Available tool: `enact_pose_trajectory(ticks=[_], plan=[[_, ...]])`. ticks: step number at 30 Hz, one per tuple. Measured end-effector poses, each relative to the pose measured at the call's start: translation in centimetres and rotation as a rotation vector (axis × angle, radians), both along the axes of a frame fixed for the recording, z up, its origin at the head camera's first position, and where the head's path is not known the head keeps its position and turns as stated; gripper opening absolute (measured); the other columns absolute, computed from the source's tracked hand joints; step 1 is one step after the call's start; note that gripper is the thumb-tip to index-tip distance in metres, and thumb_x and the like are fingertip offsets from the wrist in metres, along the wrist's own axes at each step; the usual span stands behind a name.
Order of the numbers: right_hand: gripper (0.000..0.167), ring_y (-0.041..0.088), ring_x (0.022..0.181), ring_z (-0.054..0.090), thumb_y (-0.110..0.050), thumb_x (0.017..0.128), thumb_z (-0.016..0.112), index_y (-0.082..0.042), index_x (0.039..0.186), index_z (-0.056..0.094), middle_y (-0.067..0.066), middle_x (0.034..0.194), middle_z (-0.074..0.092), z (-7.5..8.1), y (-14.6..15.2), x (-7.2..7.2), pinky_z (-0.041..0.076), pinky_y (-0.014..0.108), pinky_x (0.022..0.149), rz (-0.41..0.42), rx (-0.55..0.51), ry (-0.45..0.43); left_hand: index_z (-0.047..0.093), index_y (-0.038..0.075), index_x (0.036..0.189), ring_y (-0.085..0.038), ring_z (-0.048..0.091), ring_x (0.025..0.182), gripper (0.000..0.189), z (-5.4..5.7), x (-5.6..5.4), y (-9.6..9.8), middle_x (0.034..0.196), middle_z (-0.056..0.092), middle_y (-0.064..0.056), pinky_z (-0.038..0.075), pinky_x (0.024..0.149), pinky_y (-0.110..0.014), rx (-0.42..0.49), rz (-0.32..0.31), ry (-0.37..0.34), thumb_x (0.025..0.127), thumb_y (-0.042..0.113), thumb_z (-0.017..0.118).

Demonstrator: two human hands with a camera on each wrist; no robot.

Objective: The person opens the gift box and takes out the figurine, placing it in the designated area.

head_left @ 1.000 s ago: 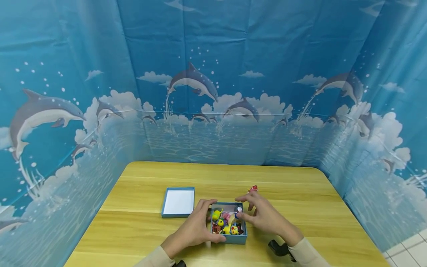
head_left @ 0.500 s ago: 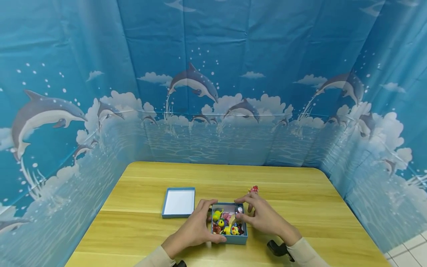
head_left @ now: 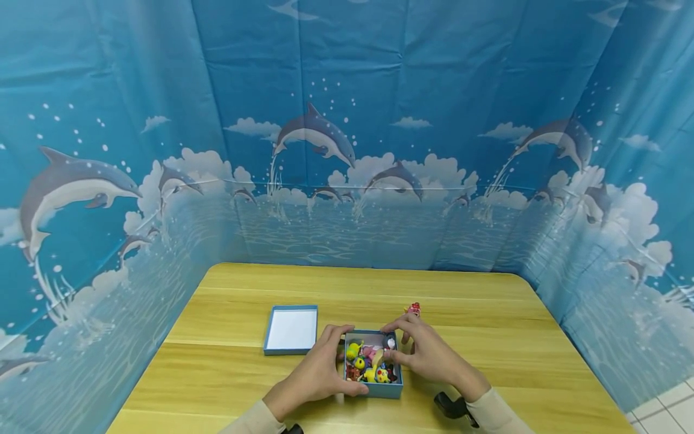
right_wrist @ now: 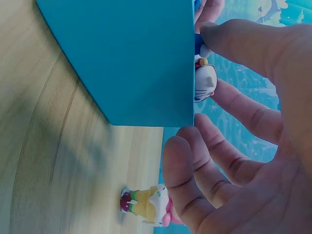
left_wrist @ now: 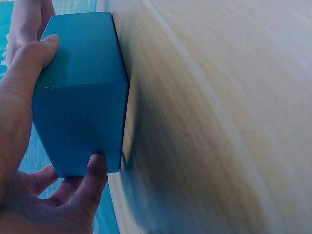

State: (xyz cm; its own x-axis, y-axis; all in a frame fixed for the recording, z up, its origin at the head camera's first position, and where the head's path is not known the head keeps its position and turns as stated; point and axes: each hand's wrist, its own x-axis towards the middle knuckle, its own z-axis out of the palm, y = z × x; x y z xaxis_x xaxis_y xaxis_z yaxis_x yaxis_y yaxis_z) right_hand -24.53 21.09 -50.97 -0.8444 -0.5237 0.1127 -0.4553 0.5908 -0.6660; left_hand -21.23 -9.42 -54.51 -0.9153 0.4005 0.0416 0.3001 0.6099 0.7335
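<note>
An open blue box with a pale inside sits on the table, packed with several small toy figurines. Yellow, yellow-green and pink ones show. My left hand grips the box's left side, thumb at the front wall and fingers at the far left corner; the left wrist view shows them against the blue wall. At the far right corner my right hand holds a blue-and-white cat figurine between thumb and index finger, its whiskered head standing above the rim. The other right fingers lie by the box's corner.
A shallow blue box lid, white inside, lies left of the box on the wooden table. Beyond my right hand stands another figurine, pink, white and yellow. A dolphin-print curtain surrounds the table's far and side edges.
</note>
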Motion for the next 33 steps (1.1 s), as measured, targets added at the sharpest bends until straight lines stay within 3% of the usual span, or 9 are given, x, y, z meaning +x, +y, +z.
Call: enact_pose_trajectory(ticks=[12,21,33], plan=[[0.031,0.022,0.102,0.060,-0.033,0.105,0.090,-0.021,0.131,0.077,0.001,0.126,0.066,-0.02,-0.19,0.17,0.053,0.028,0.074,-0.003,-0.012,0.030,0.041,0.017,0.178,-0.027,0.071,0.132,0.126,0.08,0.19,0.13,0.165,0.053,-0.009,0.065,0.111,-0.049,0.001,-0.002,-0.007,0.081,0.068,0.103],[0.034,0.024,0.100,0.066,-0.034,0.101,0.094,-0.018,0.127,0.078,-0.009,0.120,0.077,0.02,-0.30,0.21,0.054,0.026,0.074,0.049,-0.029,0.087,0.041,0.018,0.178,-0.023,0.069,0.131,0.126,-0.09,0.07,0.07,0.165,0.053,-0.008,0.064,0.111,-0.046,0.005,0.001,0.002,0.080,0.069,0.103],[0.027,0.011,0.096,0.071,-0.023,0.101,0.093,-0.017,0.124,0.080,-0.006,0.118,0.081,0.26,-0.46,0.37,0.058,0.025,0.074,0.099,-0.072,0.090,0.041,0.018,0.178,-0.022,0.068,0.131,0.126,-0.05,0.07,0.01,0.165,0.053,-0.008,0.064,0.111,-0.044,0.009,-0.002,0.005,0.080,0.069,0.103]])
